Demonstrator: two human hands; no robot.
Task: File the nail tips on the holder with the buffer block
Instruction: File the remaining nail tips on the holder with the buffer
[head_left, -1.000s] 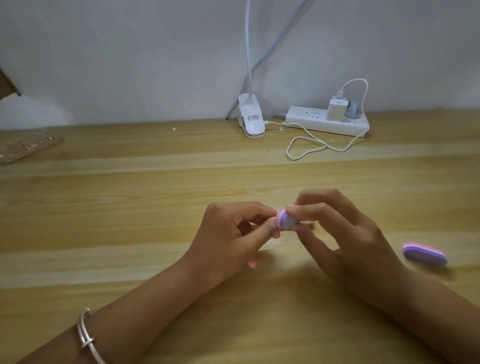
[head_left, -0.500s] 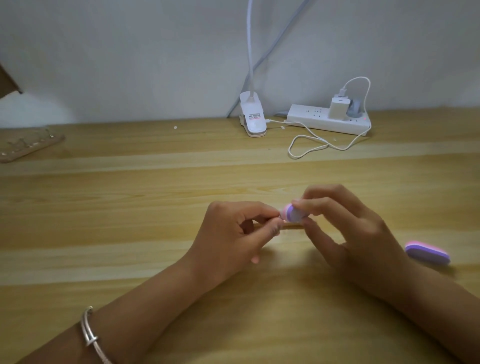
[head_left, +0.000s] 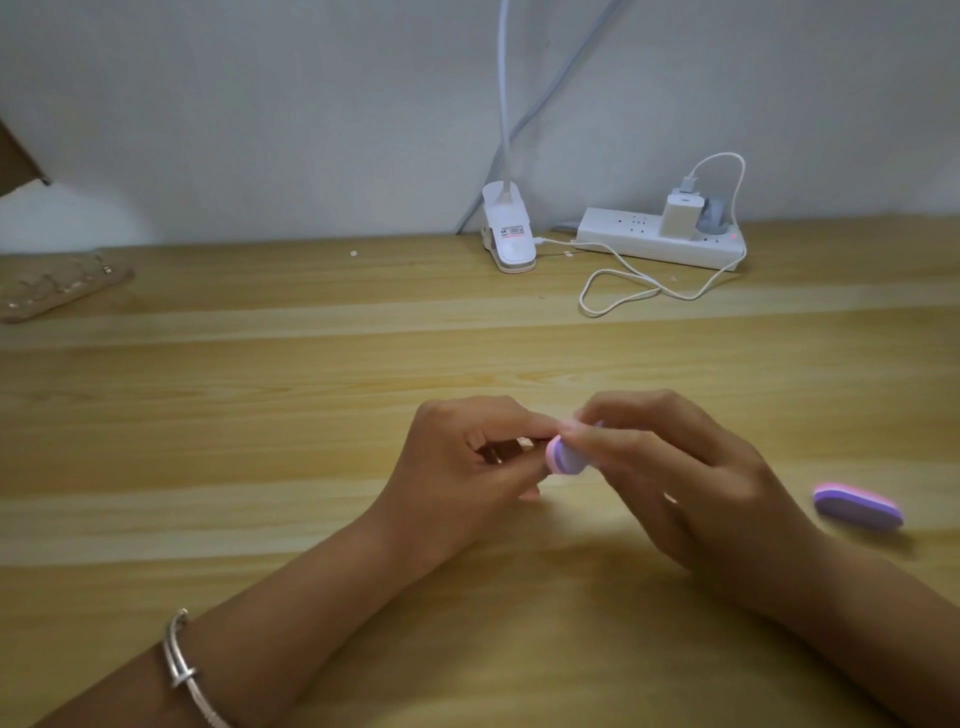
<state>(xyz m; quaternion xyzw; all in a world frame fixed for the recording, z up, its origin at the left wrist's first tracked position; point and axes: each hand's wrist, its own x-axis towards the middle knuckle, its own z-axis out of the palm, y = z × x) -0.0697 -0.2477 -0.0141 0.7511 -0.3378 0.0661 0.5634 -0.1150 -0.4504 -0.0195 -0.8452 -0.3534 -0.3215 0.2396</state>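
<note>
The pink-and-purple buffer block (head_left: 563, 458) sits over the middle of the wooden table (head_left: 260, 415), pinched by the thumb and curled fingers of the right hand (head_left: 691, 483), which hide all but its rounded end. That end meets the left hand (head_left: 462, 467), whose curled fingers pinch a small pale piece (head_left: 525, 443), too hidden to identify. A bracelet (head_left: 179, 662) rings the left forearm. A second block (head_left: 857, 505) lies right of the hands. Far left, a blurred tray (head_left: 57, 286) is cut off by the edge. A clip lamp (head_left: 509, 236), power strip (head_left: 618, 231), charger (head_left: 680, 210) and looped cable (head_left: 618, 293) stand at the back, against a pale wall (head_left: 260, 104).
</note>
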